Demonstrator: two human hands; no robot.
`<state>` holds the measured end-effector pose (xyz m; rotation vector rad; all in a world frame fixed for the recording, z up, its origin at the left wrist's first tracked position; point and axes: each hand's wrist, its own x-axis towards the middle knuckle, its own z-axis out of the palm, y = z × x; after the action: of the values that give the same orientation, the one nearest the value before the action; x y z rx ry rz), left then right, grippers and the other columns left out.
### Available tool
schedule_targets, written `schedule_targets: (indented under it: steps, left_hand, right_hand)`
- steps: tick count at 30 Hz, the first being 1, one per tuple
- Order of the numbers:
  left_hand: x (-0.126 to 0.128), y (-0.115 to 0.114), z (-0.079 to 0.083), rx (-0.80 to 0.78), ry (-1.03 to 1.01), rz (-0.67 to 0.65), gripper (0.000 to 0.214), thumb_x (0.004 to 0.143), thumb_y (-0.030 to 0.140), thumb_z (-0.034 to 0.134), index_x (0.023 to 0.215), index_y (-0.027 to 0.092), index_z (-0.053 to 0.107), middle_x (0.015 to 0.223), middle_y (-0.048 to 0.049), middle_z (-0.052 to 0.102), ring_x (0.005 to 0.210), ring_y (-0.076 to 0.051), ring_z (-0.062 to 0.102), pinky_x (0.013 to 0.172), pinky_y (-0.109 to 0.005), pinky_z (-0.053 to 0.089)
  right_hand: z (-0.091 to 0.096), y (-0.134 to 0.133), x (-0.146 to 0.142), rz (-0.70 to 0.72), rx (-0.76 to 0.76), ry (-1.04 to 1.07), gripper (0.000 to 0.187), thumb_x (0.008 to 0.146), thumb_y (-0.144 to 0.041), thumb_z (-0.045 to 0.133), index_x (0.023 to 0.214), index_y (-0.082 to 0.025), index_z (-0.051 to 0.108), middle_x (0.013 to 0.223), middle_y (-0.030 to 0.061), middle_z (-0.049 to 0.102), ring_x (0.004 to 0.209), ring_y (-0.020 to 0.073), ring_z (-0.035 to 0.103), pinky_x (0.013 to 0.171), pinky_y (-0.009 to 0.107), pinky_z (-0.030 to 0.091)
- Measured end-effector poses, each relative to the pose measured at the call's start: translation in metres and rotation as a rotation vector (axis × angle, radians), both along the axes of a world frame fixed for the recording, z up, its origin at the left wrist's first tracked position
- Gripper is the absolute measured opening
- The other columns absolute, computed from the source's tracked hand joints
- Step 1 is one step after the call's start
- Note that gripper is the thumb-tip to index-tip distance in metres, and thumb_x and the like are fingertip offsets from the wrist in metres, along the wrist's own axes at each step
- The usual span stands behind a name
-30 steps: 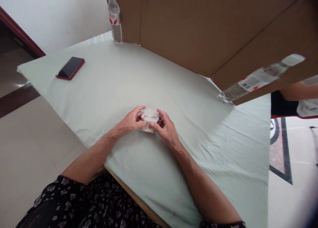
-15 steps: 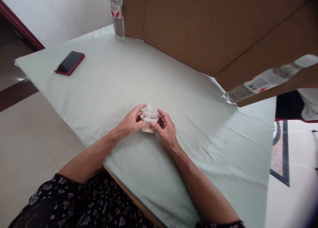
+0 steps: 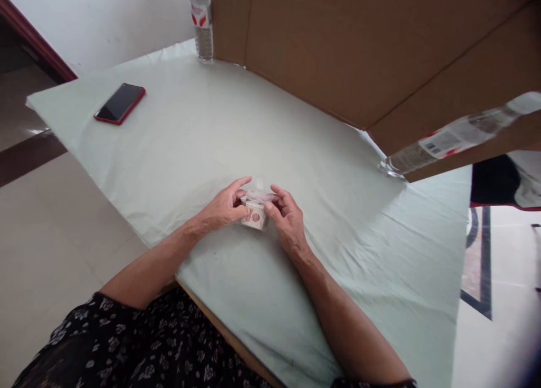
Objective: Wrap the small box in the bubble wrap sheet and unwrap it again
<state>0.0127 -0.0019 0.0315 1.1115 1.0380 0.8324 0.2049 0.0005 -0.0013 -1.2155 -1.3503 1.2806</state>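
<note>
Between my hands is a small whitish box (image 3: pixel 255 219) with reddish print on its front. Crumpled clear plastic (image 3: pixel 257 197), like a thin bag, bunches at the box's top and rises a little above it. My left hand (image 3: pixel 224 206) grips the box's left side, thumb across the front and index finger stretched out. My right hand (image 3: pixel 285 216) is curled at the right, its fingers at the edge of the plastic and its thumb near the box's upper right corner. The fingertips behind the box are partly hidden.
A pale green cloth (image 3: pixel 177 140) covers the table. At the far left lies a phone (image 3: pixel 120 104) in a red case. A water bottle (image 3: pixel 203 27) stands at the back, another bottle (image 3: pixel 448 140) at the right. Brown cardboard panels (image 3: pixel 321 49) form a barrier behind.
My right thumb has moved off the box front to the right, so more of the print shows. The box is tilted slightly and my right hand sits a little farther right.
</note>
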Motion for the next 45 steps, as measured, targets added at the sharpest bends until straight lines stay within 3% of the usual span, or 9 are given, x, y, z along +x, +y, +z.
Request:
schedule_targets:
  steps: [5, 13, 17, 21, 29, 35, 40, 42, 45]
  left_hand:
    - [0.0, 0.001, -0.001, 0.003, 0.004, -0.026, 0.103, 0.069, 0.028, 0.073, 0.158, 0.011, 0.025, 0.127, -0.0161, 0.067, 0.11, -0.026, 0.066, 0.084, -0.031, 0.049]
    - [-0.002, 0.003, 0.0, 0.006, 0.009, -0.061, 0.102, 0.069, 0.027, 0.074, 0.158, 0.011, 0.027, 0.126, -0.0161, 0.067, 0.11, -0.027, 0.065, 0.086, -0.034, 0.05]
    - [-0.003, 0.004, -0.001, -0.023, 0.031, -0.049, 0.096, 0.073, 0.03, 0.074, 0.157, 0.011, 0.032, 0.129, -0.0174, 0.066, 0.113, -0.029, 0.065, 0.09, -0.037, 0.05]
    - [-0.007, 0.007, -0.002, -0.017, 0.039, -0.05, 0.075, 0.078, 0.034, 0.073, 0.145, 0.01, 0.05, 0.133, -0.0184, 0.065, 0.119, -0.03, 0.064, 0.097, -0.04, 0.049]
    - [-0.01, 0.008, -0.002, 0.052, 0.052, -0.102, 0.045, 0.083, 0.038, 0.068, 0.121, 0.013, 0.068, 0.11, -0.0104, 0.074, 0.097, -0.022, 0.068, 0.085, -0.033, 0.05]
    - [-0.009, 0.005, 0.002, 0.085, 0.132, -0.116, 0.043, 0.085, 0.039, 0.064, 0.119, 0.012, 0.069, 0.093, -0.0052, 0.073, 0.081, -0.016, 0.063, 0.073, -0.027, 0.047]
    - [-0.006, 0.002, -0.003, 0.141, 0.21, -0.077, 0.045, 0.086, 0.04, 0.061, 0.12, 0.012, 0.069, 0.091, -0.0053, 0.072, 0.08, -0.016, 0.062, 0.071, -0.027, 0.047]
    - [-0.005, 0.001, -0.005, 0.148, 0.223, -0.072, 0.047, 0.087, 0.042, 0.06, 0.122, 0.012, 0.069, 0.093, -0.0059, 0.073, 0.079, -0.017, 0.063, 0.071, -0.028, 0.047]
    - [-0.005, 0.0, -0.005, 0.142, 0.23, -0.077, 0.048, 0.087, 0.041, 0.06, 0.125, 0.013, 0.069, 0.101, -0.0083, 0.074, 0.085, -0.019, 0.065, 0.075, -0.029, 0.049]
  right_hand:
    - [0.014, 0.019, 0.001, 0.044, -0.065, 0.073, 0.056, 0.083, -0.061, 0.069, 0.123, -0.023, 0.062, 0.11, 0.0087, 0.074, 0.104, 0.0237, 0.068, 0.095, 0.041, 0.053]
    - [0.024, 0.05, -0.015, 0.051, -0.089, 0.146, 0.053, 0.068, -0.048, 0.085, 0.111, -0.022, 0.068, 0.089, 0.0009, 0.071, 0.081, 0.0166, 0.065, 0.081, 0.035, 0.055]
    - [0.031, 0.044, -0.012, 0.047, 0.013, 0.111, 0.035, 0.075, -0.043, 0.081, 0.102, -0.023, 0.071, 0.085, -0.001, 0.068, 0.078, 0.0143, 0.063, 0.082, 0.035, 0.054]
    - [0.035, 0.03, -0.008, 0.036, 0.101, -0.015, 0.026, 0.079, -0.042, 0.077, 0.097, -0.024, 0.073, 0.087, 0.001, 0.071, 0.08, 0.0165, 0.064, 0.08, 0.036, 0.055]
    - [0.04, -0.003, -0.007, -0.009, 0.441, -0.369, 0.01, 0.092, -0.031, 0.065, 0.095, -0.028, 0.074, 0.086, 0.001, 0.077, 0.085, 0.0211, 0.071, 0.089, 0.042, 0.052]
    - [0.027, -0.018, -0.003, 0.093, 0.794, -0.61, 0.021, 0.096, -0.016, 0.057, 0.1, -0.029, 0.073, 0.092, 0.0018, 0.08, 0.094, 0.0218, 0.073, 0.089, 0.042, 0.044]
    - [0.027, -0.023, 0.007, 0.062, 0.705, -0.584, 0.024, 0.097, -0.021, 0.053, 0.107, -0.03, 0.071, 0.097, 0.0036, 0.079, 0.109, 0.0262, 0.07, 0.099, 0.049, 0.043]
    - [0.027, -0.021, 0.015, 0.026, 0.638, -0.55, 0.026, 0.096, -0.029, 0.056, 0.119, -0.032, 0.068, 0.112, 0.0059, 0.076, 0.118, 0.028, 0.066, 0.104, 0.051, 0.043]
    - [0.021, -0.013, 0.026, 0.14, 0.556, -0.522, 0.062, 0.088, -0.044, 0.068, 0.146, -0.032, 0.048, 0.147, 0.0105, 0.058, 0.137, 0.0315, 0.052, 0.111, 0.054, 0.041]
